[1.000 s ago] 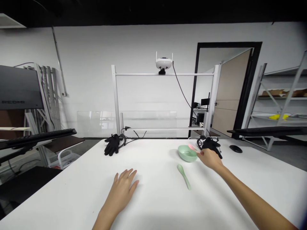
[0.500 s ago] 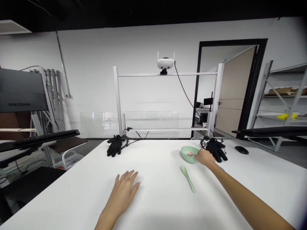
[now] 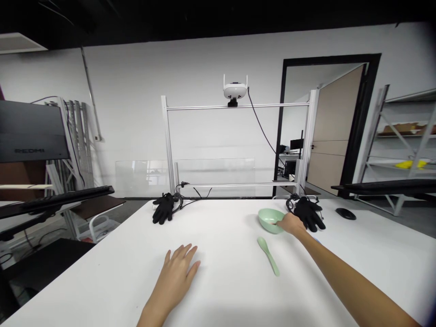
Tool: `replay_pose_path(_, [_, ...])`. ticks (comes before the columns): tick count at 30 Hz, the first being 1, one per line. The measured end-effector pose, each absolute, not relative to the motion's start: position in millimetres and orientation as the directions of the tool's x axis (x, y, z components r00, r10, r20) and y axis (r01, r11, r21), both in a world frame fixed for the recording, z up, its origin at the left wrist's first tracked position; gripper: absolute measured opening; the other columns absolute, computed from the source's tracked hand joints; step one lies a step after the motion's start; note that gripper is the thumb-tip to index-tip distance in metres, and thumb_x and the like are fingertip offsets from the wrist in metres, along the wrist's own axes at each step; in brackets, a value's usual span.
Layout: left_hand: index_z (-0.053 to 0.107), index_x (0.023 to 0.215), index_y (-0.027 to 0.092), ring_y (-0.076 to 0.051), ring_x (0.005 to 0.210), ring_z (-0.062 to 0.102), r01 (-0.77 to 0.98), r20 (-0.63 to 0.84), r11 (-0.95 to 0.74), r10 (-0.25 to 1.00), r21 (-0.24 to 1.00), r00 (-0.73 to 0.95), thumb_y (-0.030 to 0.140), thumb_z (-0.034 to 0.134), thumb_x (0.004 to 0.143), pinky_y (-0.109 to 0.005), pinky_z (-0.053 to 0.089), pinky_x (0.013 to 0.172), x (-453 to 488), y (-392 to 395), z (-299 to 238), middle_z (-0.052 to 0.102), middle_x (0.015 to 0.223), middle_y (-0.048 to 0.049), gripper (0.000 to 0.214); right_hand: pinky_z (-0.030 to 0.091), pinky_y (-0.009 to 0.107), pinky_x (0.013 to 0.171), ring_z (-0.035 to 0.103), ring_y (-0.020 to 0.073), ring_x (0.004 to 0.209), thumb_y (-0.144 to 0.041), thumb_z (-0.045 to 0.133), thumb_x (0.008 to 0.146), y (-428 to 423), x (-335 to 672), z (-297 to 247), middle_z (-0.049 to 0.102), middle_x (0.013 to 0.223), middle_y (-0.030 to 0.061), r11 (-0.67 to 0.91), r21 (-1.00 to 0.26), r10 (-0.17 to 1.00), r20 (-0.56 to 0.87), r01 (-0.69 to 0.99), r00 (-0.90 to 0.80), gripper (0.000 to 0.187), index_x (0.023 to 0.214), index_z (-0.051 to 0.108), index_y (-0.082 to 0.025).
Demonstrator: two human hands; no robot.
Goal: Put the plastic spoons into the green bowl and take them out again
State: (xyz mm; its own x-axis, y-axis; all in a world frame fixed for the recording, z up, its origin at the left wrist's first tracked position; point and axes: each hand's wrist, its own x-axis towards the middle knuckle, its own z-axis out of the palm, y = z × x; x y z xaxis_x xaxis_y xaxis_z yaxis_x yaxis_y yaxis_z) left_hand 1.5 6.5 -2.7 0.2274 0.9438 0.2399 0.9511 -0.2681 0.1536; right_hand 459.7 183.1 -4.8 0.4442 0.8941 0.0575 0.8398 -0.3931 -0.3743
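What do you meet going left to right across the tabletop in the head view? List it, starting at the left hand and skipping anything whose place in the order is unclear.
Left hand → green bowl → right hand → black glove beside that hand → black mouse.

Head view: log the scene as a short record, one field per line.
Left hand: palm down, fingers spread, holding nothing; contact with the table cannot be told
Right hand: fingers at the right side of the bowl; its grip is hard to make out
Bowl: green, upright on the table
Pink piece: inside the bowl, mostly hidden
Green spoon: on the table, nearer the camera than the bowl, head toward it
Black gloves: two, far left and far right
Mouse: black, right of the right glove
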Motion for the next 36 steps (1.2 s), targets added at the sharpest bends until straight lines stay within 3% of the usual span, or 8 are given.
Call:
replay_pose_path(8, [0.052, 0.15, 0.026, -0.031, 0.149, 0.04, 0.955, 0.225, -0.255, 0.95, 0.154, 0.218, 0.049, 0.034, 0.105, -0.059, 0.026, 0.122, 1, 7, -4, 0.05, 0.158, -0.0075, 0.053, 0.056, 0.038, 0.078, 0.071, 0.0377, 0.109, -0.063, 0.07, 0.072, 184, 462, -6, 0.072, 0.117, 0.0271, -0.382, -0.387, 0.9, 0.05, 0.839, 0.433, 0.073, 0.116, 0.072, -0.005])
replay_pose_path(15, [0.053, 0.149, 0.028, -0.032, 0.148, 0.041, 0.95, 0.253, -0.269, 0.941, 0.158, 0.225, 0.049, 0.036, 0.104, -0.059, 0.028, 0.121, 2, 6, -3, 0.052, 0.156, -0.0076, 0.052, 0.052, 0.036, 0.078, 0.072, 0.0329, 0.101, -0.062, 0.053, 0.086, 161, 459, 5, 0.076, 0.103, 0.0191, -0.337, -0.408, 0.922, 0.041, 0.849, 0.386, 0.054, 0.093, 0.077, -0.015])
replay_pose_path(19, [0.053, 0.149, 0.027, -0.032, 0.148, 0.041, 0.948, 0.251, -0.278, 0.939, 0.156, 0.234, 0.048, 0.036, 0.104, -0.06, 0.027, 0.121, 4, 8, -4, 0.052, 0.156, -0.0078, 0.052, 0.051, 0.037, 0.083, 0.071, 0.0331, 0.104, -0.061, 0.044, 0.09, 131, 459, 13, 0.077, 0.102, 0.0147, -0.272, -0.441, 0.913, 0.164, 0.855, 0.375, 0.054, 0.103, 0.076, -0.019])
replay_pose_path(24, [0.053, 0.149, 0.025, -0.032, 0.149, 0.041, 0.951, 0.246, -0.273, 0.941, 0.148, 0.232, 0.048, 0.035, 0.104, -0.059, 0.027, 0.122, 5, 9, -3, 0.051, 0.157, -0.0086, 0.054, 0.05, 0.037, 0.092, 0.067, 0.0321, 0.115, -0.063, 0.04, 0.092, 83, 457, 11, 0.072, 0.125, 0.0142, -0.13, -0.464, 0.901, 0.314, 0.876, 0.3, 0.061, 0.12, 0.071, -0.018])
replay_pose_path(28, [0.053, 0.149, 0.024, -0.032, 0.148, 0.041, 0.95, 0.254, -0.279, 0.938, 0.142, 0.237, 0.047, 0.035, 0.104, -0.06, 0.027, 0.121, 7, 8, -1, 0.051, 0.157, -0.009, 0.054, 0.05, 0.039, 0.099, 0.064, 0.0319, 0.121, -0.063, 0.041, 0.092, 48, 449, 0, 0.069, 0.133, 0.0146, -0.075, -0.443, 0.901, 0.354, 0.894, 0.251, 0.065, 0.131, 0.063, -0.016])
replay_pose_path(36, [0.053, 0.149, 0.026, -0.032, 0.147, 0.042, 0.946, 0.274, -0.293, 0.929, 0.138, 0.248, 0.048, 0.035, 0.104, -0.06, 0.028, 0.121, 10, 8, 0, 0.052, 0.156, -0.0086, 0.053, 0.043, 0.045, 0.115, 0.053, 0.031, 0.138, -0.06, 0.042, 0.094, 13, 442, -38, 0.061, 0.146, 0.0123, 0.001, -0.381, 0.895, 0.412, 0.925, 0.169, 0.061, 0.134, 0.062, -0.018])
